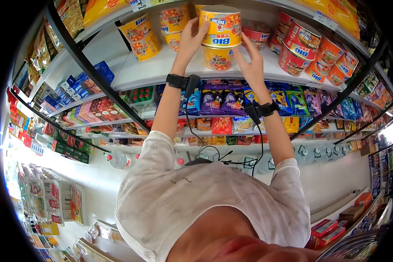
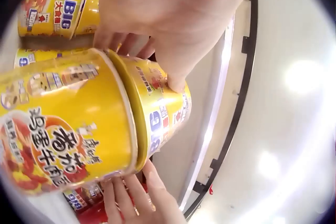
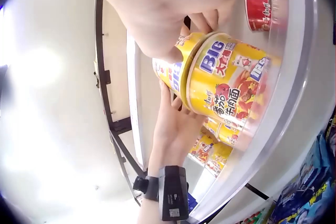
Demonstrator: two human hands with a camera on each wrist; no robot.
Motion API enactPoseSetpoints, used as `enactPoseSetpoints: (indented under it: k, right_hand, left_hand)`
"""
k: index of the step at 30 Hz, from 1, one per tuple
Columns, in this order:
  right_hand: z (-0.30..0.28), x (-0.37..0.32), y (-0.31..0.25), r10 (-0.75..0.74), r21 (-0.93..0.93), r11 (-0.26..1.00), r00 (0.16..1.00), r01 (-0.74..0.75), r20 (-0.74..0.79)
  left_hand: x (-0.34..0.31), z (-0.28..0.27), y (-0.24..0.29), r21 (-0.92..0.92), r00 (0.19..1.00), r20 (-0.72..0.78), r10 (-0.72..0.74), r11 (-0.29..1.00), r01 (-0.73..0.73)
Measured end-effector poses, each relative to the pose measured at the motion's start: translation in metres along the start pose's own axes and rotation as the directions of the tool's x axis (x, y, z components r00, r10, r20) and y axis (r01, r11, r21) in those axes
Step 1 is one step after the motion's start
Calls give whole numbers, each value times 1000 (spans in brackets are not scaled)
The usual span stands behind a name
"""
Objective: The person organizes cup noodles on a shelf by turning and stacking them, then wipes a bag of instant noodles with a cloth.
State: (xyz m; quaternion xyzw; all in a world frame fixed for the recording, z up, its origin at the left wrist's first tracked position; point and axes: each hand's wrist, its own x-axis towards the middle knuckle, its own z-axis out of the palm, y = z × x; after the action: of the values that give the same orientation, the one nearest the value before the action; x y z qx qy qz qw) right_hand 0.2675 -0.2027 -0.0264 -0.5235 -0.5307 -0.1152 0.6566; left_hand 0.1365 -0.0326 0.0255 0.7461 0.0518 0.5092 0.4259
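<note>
Two yellow instant noodle tubs stand stacked at the shelf's front in the head view. My left hand [image 1: 191, 41] grips the upper noodle tub [image 1: 223, 29] from the left, its thumb on the front. From the other side my right hand [image 1: 251, 63] holds the same tub low down, near the seam. Beneath it is the lower noodle tub [image 1: 218, 58], which the right wrist view shows close to the clear shelf lip [image 3: 286, 92]. In the left wrist view the left thumb [image 2: 176, 83] lies on the upper tub's wall, with the fingers partly hidden behind.
More yellow noodle tubs [image 1: 140, 38] stand left on the white shelf [image 1: 155, 65]; red noodle tubs [image 1: 298, 46] and orange ones [image 1: 324, 59] stand right. An upper shelf edge [image 1: 131, 11] runs overhead. Snack bags [image 1: 212, 100] fill the tier below. Black uprights [image 1: 89, 65] flank the bay.
</note>
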Motion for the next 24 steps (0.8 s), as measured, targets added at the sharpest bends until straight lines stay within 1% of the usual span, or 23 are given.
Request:
enactPoseSetpoints:
  k: [1, 2, 4, 5, 7, 10, 11, 14, 16, 17, 20, 23, 24]
  right_hand:
    - [2, 0, 3, 15, 33, 999, 1000, -15, -1]
    - [2, 0, 6, 29, 67, 997, 1000, -29, -1]
    - [1, 1, 5, 16, 12, 1000, 999, -17, 36]
    - [0, 1, 5, 10, -14, 1000, 998, -9, 55]
    - [1, 0, 9, 64, 50, 997, 997, -66, 47]
    - [2, -1, 14, 112, 141, 983, 993, -117, 39]
    - [3, -2, 15, 125, 171, 977, 991, -130, 35]
    - [2, -8, 12, 157, 179, 970, 986, -165, 56]
    - [2, -11, 11, 178, 186, 965, 982, -187, 64]
    - [2, -12, 11, 187, 190, 962, 980, -197, 67]
    - [2, -13, 9, 127, 134, 982, 990, -134, 59]
    - [3, -11, 5, 143, 77, 986, 987, -149, 72]
    - [6, -12, 5, 156, 98, 982, 986, -161, 55]
  left_hand:
    - [-3, -1, 2, 40, 1000, 13, -17, 999, 17]
    - [-3, -2, 2, 27, 999, 13, -51, 998, 51]
    - [-5, -4, -1, 4, 992, 12, -124, 992, 124]
    - [-7, -4, -5, -14, 994, -11, -110, 994, 110]
    - [-12, -4, -13, -52, 995, -59, -82, 996, 79]
    - [-29, -9, -16, 36, 998, -40, -43, 998, 44]
    - [-34, -10, -20, 2, 997, -39, -73, 997, 73]
    - [-51, -9, -26, -77, 989, -17, -147, 986, 146]
    - [-60, -6, -15, -102, 986, 13, -167, 981, 167]
    - [-61, -7, -16, -107, 986, 24, -162, 981, 164]
    - [-58, -10, -22, -112, 988, 49, -148, 982, 153]
    - [-55, -15, -29, -100, 990, 65, -128, 986, 134]
    - [-54, -16, -32, -97, 991, 76, -113, 988, 120]
